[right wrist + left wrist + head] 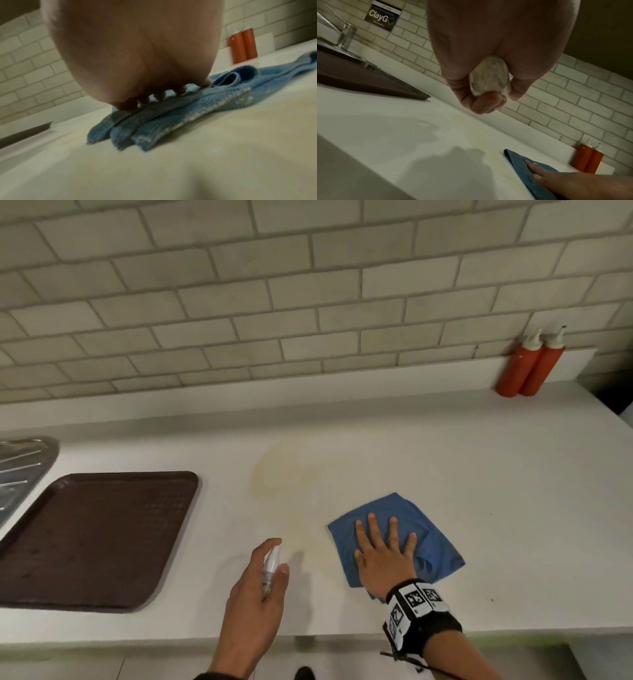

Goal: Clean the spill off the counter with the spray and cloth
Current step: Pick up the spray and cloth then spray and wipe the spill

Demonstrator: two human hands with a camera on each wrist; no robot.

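While spill [279, 474] residue remains as a faint yellowish ring on the white worktop [445, 474], centre of the head view, task judged part done at best. Streak of the same tint trailing down toward lower centre, between the two hands. No wet sheen clearly discernible; whether spray already applied cannot be told.

Left hand [255, 587], lower centre of head view: fingers and thumb curled round small clear spray bottle [271, 559], white nozzle pointing up-frame toward the stain. Left wrist view confirms bottle base [489, 77] seated in the closed palm. Held above the worktop, not resting on it.

Right hand [383, 549], lower right of centre: flat, fingers straight and spread, pressing on blue cloth [424, 529]. Cloth lying folded and rumpled on the worktop, just right of the streak, clear of the main ring. Right wrist view shows fingertips [178, 92] bearing down on layered folds [154, 121].

Outstanding, as judged: wipe across the ring and streak, possibly further spraying first.

Also noted: brown tray [92, 535] at left, metal drainer [20, 470] at far left edge, two red squeeze bottles [529, 364] at upper right against the tiled wall [274, 285].
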